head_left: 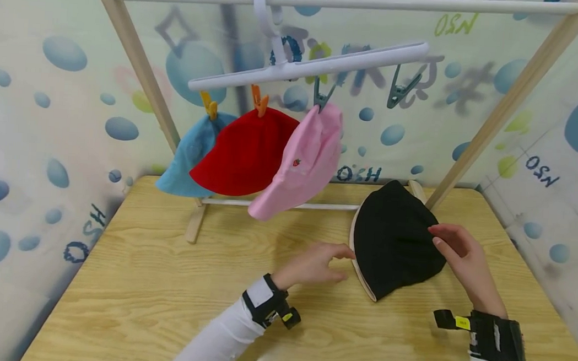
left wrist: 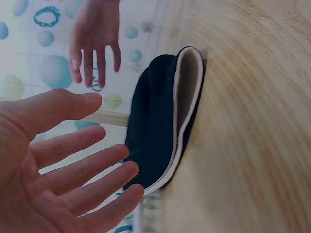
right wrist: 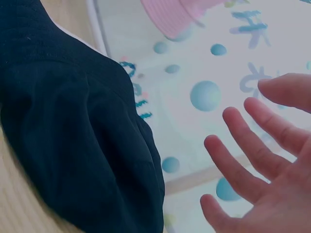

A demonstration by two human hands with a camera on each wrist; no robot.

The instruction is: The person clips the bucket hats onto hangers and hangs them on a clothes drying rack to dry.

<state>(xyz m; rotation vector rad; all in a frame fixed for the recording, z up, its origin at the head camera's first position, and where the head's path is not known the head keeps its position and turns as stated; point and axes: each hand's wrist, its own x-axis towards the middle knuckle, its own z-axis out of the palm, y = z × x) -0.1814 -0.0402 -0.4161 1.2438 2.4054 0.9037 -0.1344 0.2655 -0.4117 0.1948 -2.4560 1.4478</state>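
Observation:
A black bucket hat (head_left: pixel 396 242) with a pale inner lining lies folded flat on the table, its rim toward the left. My left hand (head_left: pixel 313 265) is beside that rim, fingers extended, index fingertip right at the edge in the head view. In the left wrist view the left hand (left wrist: pixel 73 160) shows spread fingers with nothing in them. My right hand (head_left: pixel 463 257) is at the hat's right side, over the crown, and holds nothing. The right wrist view shows the right hand (right wrist: pixel 267 165) with loosely spread fingers, apart from the black hat (right wrist: pixel 82 121).
A white hanger (head_left: pixel 306 68) hangs from the rack's white bar (head_left: pixel 379 2). Clipped to it are a blue hat (head_left: pixel 191 158), a red hat (head_left: pixel 251 156) and a pink hat (head_left: pixel 305 159). A green clothespin (head_left: pixel 401 91) hangs at its right end. The rack has wooden posts (head_left: pixel 512 106).

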